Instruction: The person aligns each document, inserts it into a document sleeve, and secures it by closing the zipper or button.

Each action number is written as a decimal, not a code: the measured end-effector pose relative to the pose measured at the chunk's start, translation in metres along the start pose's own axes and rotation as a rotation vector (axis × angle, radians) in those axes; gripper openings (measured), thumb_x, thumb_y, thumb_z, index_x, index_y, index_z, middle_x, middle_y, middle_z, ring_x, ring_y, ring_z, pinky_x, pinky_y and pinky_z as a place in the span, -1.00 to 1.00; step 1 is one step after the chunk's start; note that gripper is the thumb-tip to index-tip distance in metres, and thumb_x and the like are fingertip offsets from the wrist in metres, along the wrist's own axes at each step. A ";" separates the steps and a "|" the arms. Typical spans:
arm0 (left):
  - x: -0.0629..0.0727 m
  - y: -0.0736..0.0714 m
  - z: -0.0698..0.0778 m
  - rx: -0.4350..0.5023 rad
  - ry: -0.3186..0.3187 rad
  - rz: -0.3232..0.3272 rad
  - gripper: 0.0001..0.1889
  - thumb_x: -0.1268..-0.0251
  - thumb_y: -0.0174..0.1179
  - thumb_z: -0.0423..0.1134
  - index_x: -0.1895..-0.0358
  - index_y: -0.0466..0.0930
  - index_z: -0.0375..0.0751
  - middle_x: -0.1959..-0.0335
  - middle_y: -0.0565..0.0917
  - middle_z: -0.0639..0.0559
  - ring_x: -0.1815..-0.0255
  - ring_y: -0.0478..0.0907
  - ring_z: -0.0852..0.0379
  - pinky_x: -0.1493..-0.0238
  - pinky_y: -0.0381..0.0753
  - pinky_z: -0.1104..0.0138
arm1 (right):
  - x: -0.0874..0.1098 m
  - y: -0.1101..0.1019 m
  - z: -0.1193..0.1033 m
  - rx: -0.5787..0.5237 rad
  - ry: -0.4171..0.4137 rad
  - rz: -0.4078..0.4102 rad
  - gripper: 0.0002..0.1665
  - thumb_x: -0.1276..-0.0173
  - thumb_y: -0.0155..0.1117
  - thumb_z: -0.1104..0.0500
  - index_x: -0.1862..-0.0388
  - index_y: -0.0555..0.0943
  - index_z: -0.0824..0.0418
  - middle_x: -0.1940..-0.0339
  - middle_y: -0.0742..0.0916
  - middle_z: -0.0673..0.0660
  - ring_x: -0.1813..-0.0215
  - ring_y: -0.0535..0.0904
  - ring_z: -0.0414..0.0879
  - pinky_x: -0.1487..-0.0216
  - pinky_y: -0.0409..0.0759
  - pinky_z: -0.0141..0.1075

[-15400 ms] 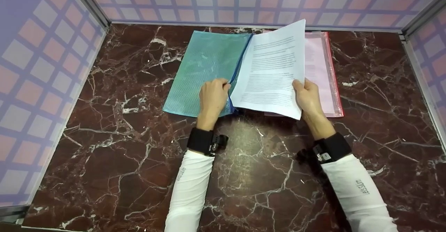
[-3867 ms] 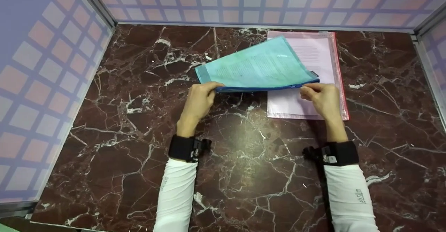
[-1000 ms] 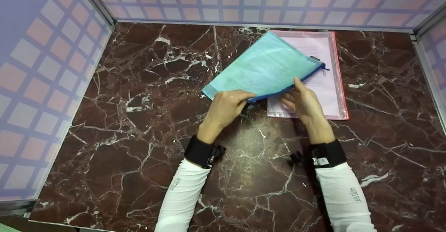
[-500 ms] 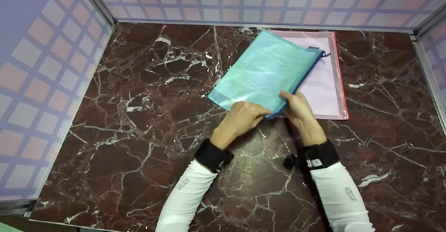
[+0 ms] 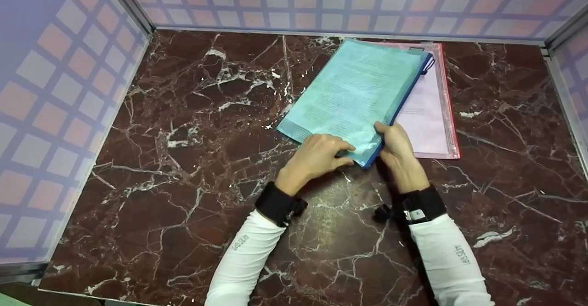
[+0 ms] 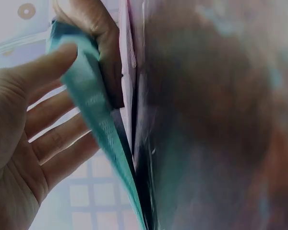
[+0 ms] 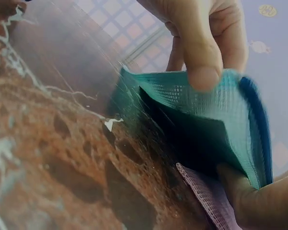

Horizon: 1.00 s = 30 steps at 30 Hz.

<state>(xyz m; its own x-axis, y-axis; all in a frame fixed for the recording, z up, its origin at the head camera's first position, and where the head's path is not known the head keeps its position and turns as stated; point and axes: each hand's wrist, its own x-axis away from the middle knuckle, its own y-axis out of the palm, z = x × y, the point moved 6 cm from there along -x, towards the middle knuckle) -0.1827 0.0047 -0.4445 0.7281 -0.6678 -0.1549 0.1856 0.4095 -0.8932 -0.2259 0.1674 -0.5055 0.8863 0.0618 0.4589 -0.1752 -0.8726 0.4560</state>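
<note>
A teal mesh zip folder point(image 5: 353, 85) with printed paper showing through lies slanted partly over a pink zip folder point(image 5: 429, 127). Its near corner is lifted off the table. My right hand point(image 5: 398, 147) grips the blue zipped edge, thumb on top and fingers underneath. At the near edge, my left hand point(image 5: 317, 156) touches the teal folder with its fingers loosely extended. In the left wrist view, the left thumb point(image 6: 62, 57) and the spread fingers lie on opposite sides of the folder's edge. A dark blue zip pull point(image 5: 427, 67) hangs at the far right corner.
The dark red marbled table point(image 5: 161, 182) spreads around both folders. Checkered panels point(image 5: 298, 2) stand along the back and the sides. The pink folder's red edge point(image 5: 450, 99) runs along its right side.
Earlier, paper was half inside the teal folder; later its zip edge was held across. Over the last second the folder turned, lowering onto the pink one. My left hand loosened its pinch on the corner.
</note>
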 end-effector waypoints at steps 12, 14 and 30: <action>0.014 -0.035 -0.063 0.139 -0.371 0.207 -0.57 -0.42 0.13 0.00 -0.19 0.60 -0.19 -0.22 0.65 -0.11 -0.26 0.61 -0.06 -0.41 0.49 0.18 | 0.002 -0.004 -0.010 0.037 -0.028 -0.018 -0.52 -0.55 -0.07 0.30 -0.41 0.26 0.18 0.14 0.64 0.03 0.16 0.58 -0.16 0.09 0.59 -0.35; 0.020 -0.039 -0.076 0.162 -0.463 0.250 -0.50 -0.42 0.14 0.00 -0.30 0.50 -0.20 -0.33 0.56 -0.14 -0.36 0.51 -0.11 -0.49 0.40 0.11 | 0.003 -0.003 -0.011 0.047 -0.035 -0.037 -0.56 -0.55 -0.06 0.29 -0.37 0.30 0.17 0.16 0.67 0.02 0.19 0.60 -0.17 0.12 0.60 -0.35; 0.036 -0.033 -0.109 0.689 -0.704 0.328 -0.58 -0.48 0.05 -0.23 -0.31 0.42 -0.32 -0.01 0.69 -0.23 0.38 0.57 0.07 0.25 0.61 0.31 | 0.009 0.001 -0.024 0.078 -0.118 -0.099 -0.72 -0.54 -0.01 0.27 -0.17 0.45 0.17 0.27 0.75 0.02 0.30 0.69 -0.16 0.23 0.68 -0.33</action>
<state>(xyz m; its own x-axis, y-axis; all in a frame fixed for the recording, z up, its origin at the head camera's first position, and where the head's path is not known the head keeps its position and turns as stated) -0.2343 -0.1006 -0.4670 0.9906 -0.0360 0.1323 0.0845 0.9202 -0.3822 -0.2279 0.1785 -0.4826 0.9424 0.0964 0.3202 -0.0546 -0.9004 0.4317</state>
